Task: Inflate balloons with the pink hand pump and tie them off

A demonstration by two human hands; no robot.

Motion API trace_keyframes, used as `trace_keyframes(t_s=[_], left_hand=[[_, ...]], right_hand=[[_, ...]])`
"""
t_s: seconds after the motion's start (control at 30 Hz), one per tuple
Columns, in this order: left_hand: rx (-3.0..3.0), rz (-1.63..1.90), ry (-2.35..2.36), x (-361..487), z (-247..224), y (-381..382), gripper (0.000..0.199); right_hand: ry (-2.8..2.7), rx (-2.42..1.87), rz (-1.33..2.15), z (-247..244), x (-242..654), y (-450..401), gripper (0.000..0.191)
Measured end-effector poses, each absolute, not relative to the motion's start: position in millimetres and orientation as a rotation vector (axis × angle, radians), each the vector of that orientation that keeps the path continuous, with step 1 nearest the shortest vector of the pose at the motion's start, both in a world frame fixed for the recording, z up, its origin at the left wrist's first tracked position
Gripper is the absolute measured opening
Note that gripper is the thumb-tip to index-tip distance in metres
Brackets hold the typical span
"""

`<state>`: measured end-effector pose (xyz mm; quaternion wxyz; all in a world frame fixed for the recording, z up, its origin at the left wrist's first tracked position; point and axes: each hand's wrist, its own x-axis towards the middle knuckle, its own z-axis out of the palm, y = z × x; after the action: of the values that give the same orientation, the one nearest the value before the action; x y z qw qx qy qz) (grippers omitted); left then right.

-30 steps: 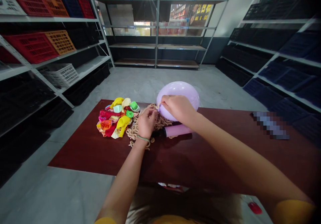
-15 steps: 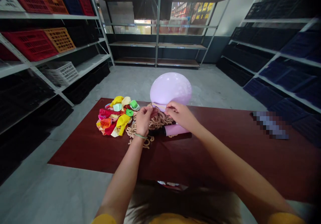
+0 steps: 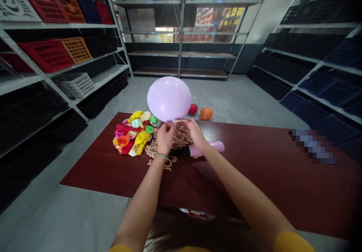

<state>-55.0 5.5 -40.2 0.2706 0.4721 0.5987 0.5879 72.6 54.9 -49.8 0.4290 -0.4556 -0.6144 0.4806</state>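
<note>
A large inflated lilac balloon [image 3: 169,98] stands over the far edge of the table, its neck pointing down to my fingers. My left hand [image 3: 165,137] is closed on the balloon's neck. A tan rubber band or string [image 3: 181,121] runs from there to my right hand [image 3: 194,131], whose fingers pinch its end. Beneath both hands lies a pile of tan curly strings [image 3: 181,138]. Beside it, under my right wrist, rests a pink cylinder [image 3: 216,147] with a black end.
Uninflated coloured balloons [image 3: 132,133] are heaped at the left of the dark red table [image 3: 254,161]. A blurred object [image 3: 313,145] lies at the right. Past the far edge are a red balloon [image 3: 193,109] and an orange balloon [image 3: 206,113]. Shelves with crates stand around.
The lilac balloon has swung left, and the red and orange balloons now show. My right hand has moved left and turned more upright, still pinching the tan band.
</note>
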Motion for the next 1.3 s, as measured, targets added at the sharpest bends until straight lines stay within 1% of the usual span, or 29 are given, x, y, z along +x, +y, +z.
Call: trace_keyframes(t_s=[0.1, 0.3, 0.4, 0.53, 0.6, 0.7, 0.83, 0.9, 1.17, 1.3], left_hand=[[1.308, 1.57, 1.66, -55.8, -37.9, 4.9, 0.022], [1.389, 1.531, 1.646, -55.2, -37.3, 4.1, 0.022], [1.422, 1.522, 1.65, -56.1, -37.8, 4.2, 0.021], [1.443, 1.516, 1.655, -58.3, -39.5, 5.1, 0.022], [1.443, 1.522, 1.674, -59.4, -40.0, 5.0, 0.022], [1.392, 1.529, 1.672, -60.4, -40.7, 4.7, 0.023], [1.18, 1.517, 1.549, -60.5, -45.1, 8.1, 0.022], [1.139, 1.497, 1.523, -60.5, -48.7, 10.9, 0.023], [1.393, 1.509, 1.581, -53.0, -45.1, 4.6, 0.02], [1.459, 1.544, 1.461, -46.8, -41.2, -2.0, 0.016]], right_hand=[[-1.249, -1.05, 1.407, -47.4, 64.9, 54.1, 0.01], [-1.108, -1.058, 1.617, -35.8, 58.0, 51.4, 0.019], [-1.093, -1.113, 1.632, -36.3, 58.9, 53.1, 0.019], [-1.088, -1.042, 1.595, -38.7, 58.3, 55.4, 0.016], [-1.081, -1.026, 1.581, -37.8, 58.0, 55.3, 0.018], [-1.175, -1.079, 1.453, -33.9, 62.1, 52.1, 0.023], [-1.5, -1.158, 0.891, -29.2, 77.2, 41.8, 0.028], [-1.573, -1.19, 0.695, -28.3, 84.8, 35.7, 0.028], [-1.812, -1.29, 0.569, -14.6, 106.1, 21.4, 0.028], [-1.978, -1.108, 0.543, -0.1, 120.8, 15.8, 0.027]])
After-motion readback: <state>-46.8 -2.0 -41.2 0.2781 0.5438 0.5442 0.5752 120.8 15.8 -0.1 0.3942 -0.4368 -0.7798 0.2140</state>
